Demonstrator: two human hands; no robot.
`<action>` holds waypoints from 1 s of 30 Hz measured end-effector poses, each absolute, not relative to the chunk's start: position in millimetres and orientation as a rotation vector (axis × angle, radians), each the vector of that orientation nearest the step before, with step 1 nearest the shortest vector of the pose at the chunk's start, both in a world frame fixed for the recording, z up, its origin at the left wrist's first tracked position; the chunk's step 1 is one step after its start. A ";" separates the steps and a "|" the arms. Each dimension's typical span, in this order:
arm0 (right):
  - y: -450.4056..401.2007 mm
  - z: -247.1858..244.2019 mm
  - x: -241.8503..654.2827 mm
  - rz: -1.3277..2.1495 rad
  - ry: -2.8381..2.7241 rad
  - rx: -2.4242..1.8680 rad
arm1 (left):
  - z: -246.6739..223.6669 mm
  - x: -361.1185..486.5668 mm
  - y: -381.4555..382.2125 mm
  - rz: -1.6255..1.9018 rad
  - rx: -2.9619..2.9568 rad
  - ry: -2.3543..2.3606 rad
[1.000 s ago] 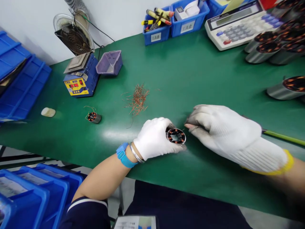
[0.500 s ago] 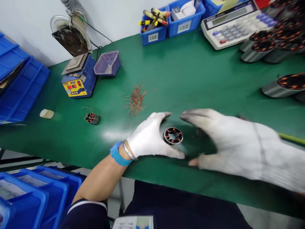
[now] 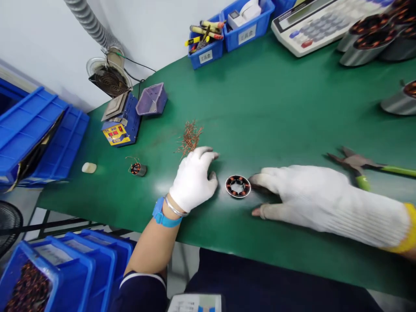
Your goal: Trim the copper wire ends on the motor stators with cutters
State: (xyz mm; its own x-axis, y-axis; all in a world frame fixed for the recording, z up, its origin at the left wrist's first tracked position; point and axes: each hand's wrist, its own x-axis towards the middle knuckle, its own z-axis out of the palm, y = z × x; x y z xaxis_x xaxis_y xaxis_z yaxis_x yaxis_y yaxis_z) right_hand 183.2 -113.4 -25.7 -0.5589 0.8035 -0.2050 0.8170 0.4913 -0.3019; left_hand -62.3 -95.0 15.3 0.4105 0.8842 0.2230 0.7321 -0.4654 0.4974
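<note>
A green table [image 3: 276, 108] spreads beneath both gloves. Between them stands the wound metal cylinder [image 3: 231, 188], open end up, long axis roughly vertical. The left hand [image 3: 191, 180] is empty, thumb and fingers apart; the right hand [image 3: 308, 197], also parted, has fingertips beside the rim — contact cannot be told. Best, probably, to grip the outer wall squarely (clear of the copper windings [image 3: 246, 186]) — without tipping it.

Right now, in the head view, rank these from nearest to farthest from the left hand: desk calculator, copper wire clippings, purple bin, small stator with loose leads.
From the left hand:
1. Copper wire clippings, just beyond it.
2. Small stator with loose leads, to its left.
3. Purple bin, farther back on the left.
4. Desk calculator, back right.
</note>
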 end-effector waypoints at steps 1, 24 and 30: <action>-114.2 -23.8 181.9 -0.586 2.653 1.473 | 18.4 -61.2 -98.8 0.798 2.371 1.290; -100.3 -10.5 201.4 -0.924 2.487 1.605 | -13.3 -17.1 -124.9 0.610 2.375 1.229; -105.8 -15.3 188.1 -0.747 2.628 1.372 | -18.2 -14.9 -127.5 0.609 2.408 1.260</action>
State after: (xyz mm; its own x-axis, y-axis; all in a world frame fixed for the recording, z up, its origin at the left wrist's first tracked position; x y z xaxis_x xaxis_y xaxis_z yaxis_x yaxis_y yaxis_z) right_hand 188.1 -105.8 -15.3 -0.5942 0.7497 -0.2913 0.7909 0.4785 -0.3815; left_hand -14.9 -127.5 -18.2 0.5108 0.8342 0.2081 0.6817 -0.5404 0.4932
